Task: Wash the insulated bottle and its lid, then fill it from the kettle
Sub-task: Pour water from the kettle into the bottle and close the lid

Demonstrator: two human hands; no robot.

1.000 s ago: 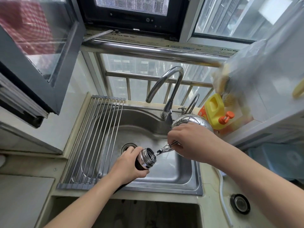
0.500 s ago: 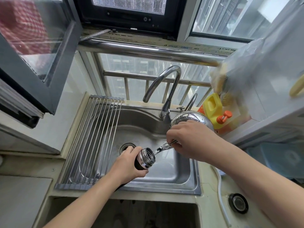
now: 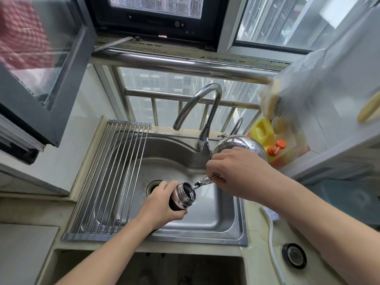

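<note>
A: Status, nearest first?
B: Left hand (image 3: 162, 204) wrapped tight round the dark body of the insulated bottle (image 3: 182, 197), fingers fully closed on it. Bottle is tilted, open steel mouth facing right, held over the sink (image 3: 224, 221) just right of the drain (image 3: 153, 187).
A: Right side?
B: Right hand (image 3: 236, 171) curled shut over the kettle (image 3: 238, 146), fingers closed; the exact part it grips is hidden under the hand. Spout tip sits at the bottle mouth, thin stream of water going in.
A: Lid?
B: Can't spot it.
A: Behind?
B: Roll-up drying rack (image 3: 111, 179) across the sink's left part. Faucet (image 3: 200, 112) arches behind the kettle. Yellow detergent jug (image 3: 263, 132) at the far right corner, by the window rail (image 3: 185, 64).
</note>
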